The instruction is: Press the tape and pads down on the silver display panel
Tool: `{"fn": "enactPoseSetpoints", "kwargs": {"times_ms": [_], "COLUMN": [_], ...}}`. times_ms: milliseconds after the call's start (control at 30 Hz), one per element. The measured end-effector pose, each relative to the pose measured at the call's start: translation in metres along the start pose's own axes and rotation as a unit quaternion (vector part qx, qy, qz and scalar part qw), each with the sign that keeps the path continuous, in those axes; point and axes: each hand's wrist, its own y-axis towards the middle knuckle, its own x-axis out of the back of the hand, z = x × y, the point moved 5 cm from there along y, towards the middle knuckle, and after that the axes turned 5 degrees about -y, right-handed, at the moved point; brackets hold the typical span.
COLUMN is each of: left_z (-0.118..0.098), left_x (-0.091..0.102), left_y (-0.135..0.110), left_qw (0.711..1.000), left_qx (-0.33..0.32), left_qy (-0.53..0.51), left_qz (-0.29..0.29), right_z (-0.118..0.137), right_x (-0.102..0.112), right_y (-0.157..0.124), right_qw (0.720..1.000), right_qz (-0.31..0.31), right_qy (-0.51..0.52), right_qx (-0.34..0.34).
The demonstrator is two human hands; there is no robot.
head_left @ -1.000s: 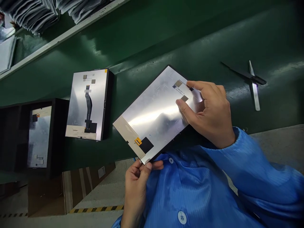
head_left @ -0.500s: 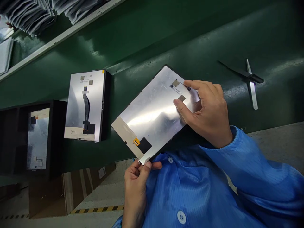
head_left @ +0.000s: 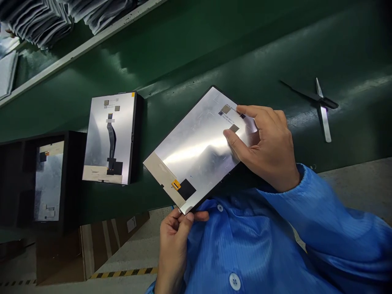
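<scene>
Cabled panel: silver, with a dark ribbon cable down its face; this cabled panel sits on the green desk, and its right side looks thick and black
Held panel: to the right of the cabled panel, the held panel is slanted at the desk's near edge, bright back facing up
Connector end: a beige strip, an orange connector and a black square, at the end nearer the cabled panel
Left hand: below and right of the cabled panel, the left hand is closed on the held panel's bottom corner, thumb on top
Right hand: farther right of the cabled panel, the right hand has thumb and forefinger parted, tips at the held panel near two small grey patches; cannot tell whether its other fingers grip the edge
Tools: silver tweezers and a black tool lie crossed, well to the right of the cabled panel
Black tray: just left of the cabled panel, the black tray holds another panel
Grey sheets: bunched grey sheets beyond the cabled panel, up and left
Cardboard box: below the cabled panel, a cardboard box stands under desk level
</scene>
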Motion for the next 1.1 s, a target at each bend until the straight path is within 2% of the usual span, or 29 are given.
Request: {"fn": "enactPoseSetpoints", "kwargs": {"times_ms": [300, 667, 1100], "left_z": [-0.003, 0.003, -0.001], "left_x": [-0.01, -0.04, -0.05], "left_y": [0.001, 0.006, 0.004], "left_qw": [1.0, 0.995, 0.993], "left_qx": [0.015, -0.002, -0.01], "left_qy": [-0.021, -0.095, -0.113], "left_qz": [-0.008, -0.002, 0.006], "right_z": [0.001, -0.001, 0.0], "right_x": [0.0, -0.001, -0.001], "right_y": [0.0, 0.0, 0.001], "right_qw": [1.0, 0.999, 0.998], "right_qz": [-0.006, -0.039, -0.036], "right_qy": [-0.004, 0.001, -0.005], "right_qx": [0.006, 0.029, 0.041]}}
